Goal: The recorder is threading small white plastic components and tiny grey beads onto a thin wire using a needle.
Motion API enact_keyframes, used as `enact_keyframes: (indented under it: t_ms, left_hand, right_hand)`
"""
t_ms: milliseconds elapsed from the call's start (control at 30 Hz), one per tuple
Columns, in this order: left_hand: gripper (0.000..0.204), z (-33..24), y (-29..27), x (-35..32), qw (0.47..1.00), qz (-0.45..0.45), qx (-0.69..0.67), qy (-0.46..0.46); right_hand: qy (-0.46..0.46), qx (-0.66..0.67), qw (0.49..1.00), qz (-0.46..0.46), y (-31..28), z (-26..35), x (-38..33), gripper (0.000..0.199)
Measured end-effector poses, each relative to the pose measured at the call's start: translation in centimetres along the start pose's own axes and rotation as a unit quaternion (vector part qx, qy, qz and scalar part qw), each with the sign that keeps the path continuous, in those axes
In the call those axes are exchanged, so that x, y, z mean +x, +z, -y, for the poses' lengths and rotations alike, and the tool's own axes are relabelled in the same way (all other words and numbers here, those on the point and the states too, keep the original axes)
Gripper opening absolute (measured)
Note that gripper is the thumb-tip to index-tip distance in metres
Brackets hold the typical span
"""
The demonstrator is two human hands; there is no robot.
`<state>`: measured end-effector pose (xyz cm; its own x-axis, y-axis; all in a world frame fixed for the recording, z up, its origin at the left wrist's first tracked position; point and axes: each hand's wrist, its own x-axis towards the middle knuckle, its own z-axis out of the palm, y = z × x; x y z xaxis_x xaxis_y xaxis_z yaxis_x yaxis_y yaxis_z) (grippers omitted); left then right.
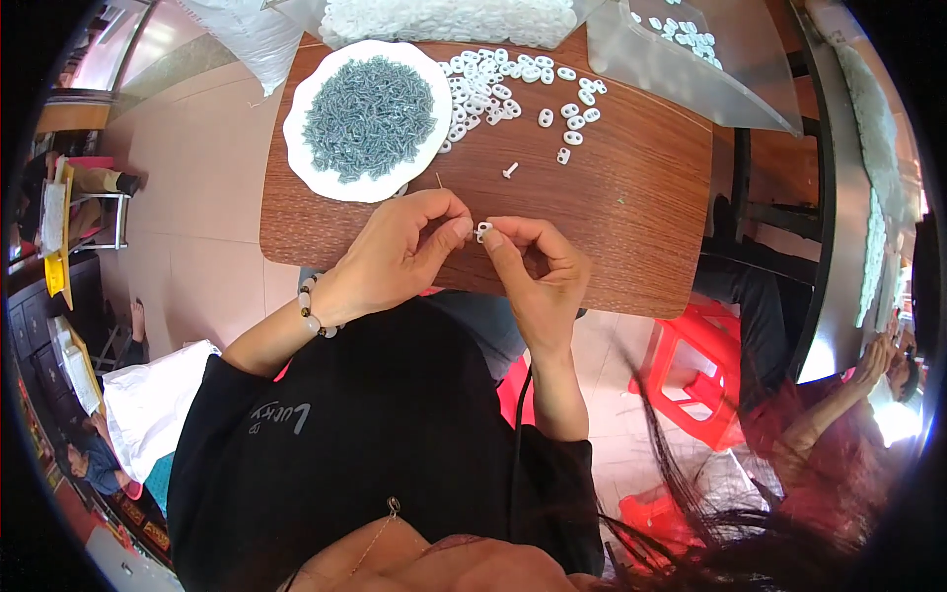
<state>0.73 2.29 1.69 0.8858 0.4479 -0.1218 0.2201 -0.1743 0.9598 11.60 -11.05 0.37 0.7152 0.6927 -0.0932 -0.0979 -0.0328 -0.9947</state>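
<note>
My right hand (538, 276) pinches a small white oval plastic piece with two holes (483, 231) between thumb and forefinger, just past the table's near edge. Close beside it, my left hand (404, 249) has thumb and forefinger pressed together; what they grip is too small to make out. Beyond my hands, a loose white T-shaped pin (510, 171) lies on the brown wooden table (621, 217). A scalloped white plate (301, 163) at the left holds a heap of tiny grey, spring-like parts (370, 118). Many matching white two-hole pieces (478, 94) are spread right of the plate.
At the far side stand a clear bag of white pieces (449, 22) and a translucent bin (681, 74) with more white pieces. A red plastic stool (695, 375) is right of the table. Another person (829, 424) works at the right; others sit at the far left.
</note>
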Motion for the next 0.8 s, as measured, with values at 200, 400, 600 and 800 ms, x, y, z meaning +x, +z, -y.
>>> enact_keyframes:
  t_ms: [200,400,600,800]
  left_hand:
    - [0.015,-0.1,-0.01,-0.09,1.0,-0.003,0.009,-0.006]
    - [0.014,0.16,0.04,-0.06,1.0,-0.005,0.006,-0.003]
    - [0.013,0.1,-0.08,-0.06,1.0,-0.007,0.012,-0.002]
    - [0.012,-0.24,-0.03,0.0,0.999,-0.017,0.031,-0.005]
  right_hand:
    - [0.005,-0.014,1.0,0.006,0.0,0.07,-0.05,0.01]
    - [0.006,-0.038,0.999,0.005,-0.07,0.1,-0.07,0.011]
    - [0.007,-0.028,1.0,0.006,0.17,0.16,0.0,0.01]
    - [-0.006,-0.032,0.999,0.004,0.25,-0.25,0.02,0.01]
